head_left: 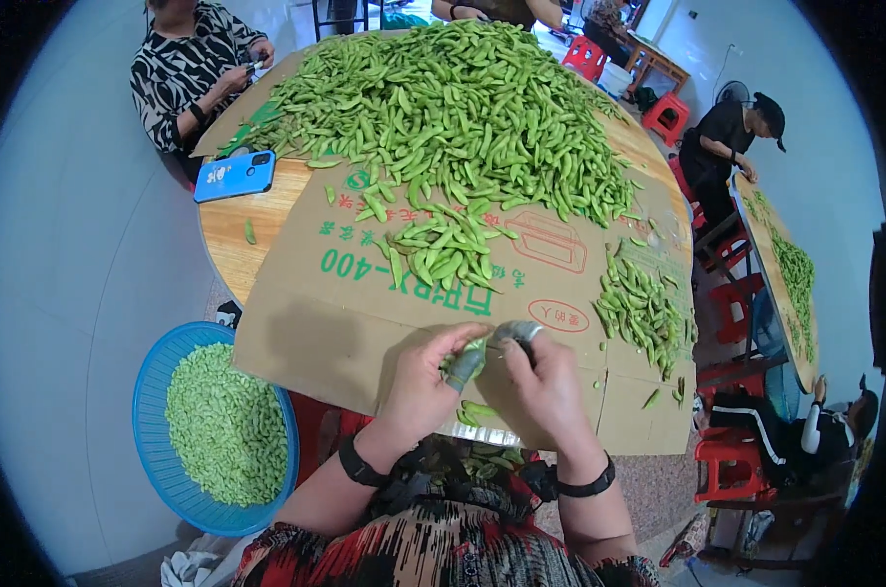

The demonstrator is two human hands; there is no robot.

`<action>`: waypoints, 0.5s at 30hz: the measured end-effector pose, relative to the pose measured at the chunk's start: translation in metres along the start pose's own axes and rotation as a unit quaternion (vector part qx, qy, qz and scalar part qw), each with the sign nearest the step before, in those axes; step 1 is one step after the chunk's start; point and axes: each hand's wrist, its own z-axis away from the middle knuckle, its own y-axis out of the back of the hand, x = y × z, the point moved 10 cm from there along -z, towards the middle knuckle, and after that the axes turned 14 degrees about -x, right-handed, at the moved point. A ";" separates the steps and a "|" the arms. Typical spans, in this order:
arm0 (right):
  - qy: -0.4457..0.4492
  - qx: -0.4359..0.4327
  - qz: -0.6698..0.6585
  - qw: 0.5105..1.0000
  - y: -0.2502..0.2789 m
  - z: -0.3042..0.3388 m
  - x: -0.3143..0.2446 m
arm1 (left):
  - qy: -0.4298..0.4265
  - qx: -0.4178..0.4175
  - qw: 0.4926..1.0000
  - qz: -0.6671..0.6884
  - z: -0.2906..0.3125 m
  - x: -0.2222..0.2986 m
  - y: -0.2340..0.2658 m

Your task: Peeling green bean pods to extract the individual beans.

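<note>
Patterned cloth [433,548] in red, black and white, streaked vertically, covers your torso at the lower edge. Smooth black bands [362,464] circle both wrists. Your left hand [416,386] is curled, pinching a green pod [477,354] between its fingers and a thumb in a dull grey cover [463,372]. Your right hand [553,386] is bent just beside it, a grey wrapping [517,331] on one finger; whether it grips anything, you cannot tell from this view. Both lie above the near part of a flattened cardboard sheet [287,293], matt brown, creased, and printed in green and red. On it, beyond your hands, rests a small heap of slim, curved pods [443,252]; farther off rises a large mound [472,112] of similar bright pods. To the right lies a looser, partly browned cluster [643,308]; close to the near edge, a few loose pods [477,411]. Wood-grained tabletop [230,235] shows at left, bearing a flat, rounded-corner blue phone [235,176]. Below it, a round, ribbed blue basket [148,435] holds small, pale green shelled beans [223,426]. Opposite, at upper left, sits a person [203,73] in a black-and-white top.
</note>
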 end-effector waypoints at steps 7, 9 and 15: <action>-0.073 -0.128 -0.322 0.935 -0.032 0.007 0.024 | -0.058 -0.040 0.995 -0.069 0.007 0.021 0.000; -0.094 -0.171 -0.450 0.872 -0.046 0.012 0.030 | -0.092 -0.074 0.988 -0.103 0.009 0.027 0.000; -0.103 -0.212 -0.697 0.677 -0.082 0.021 0.024 | -0.180 -0.107 0.978 -0.007 0.010 0.037 0.002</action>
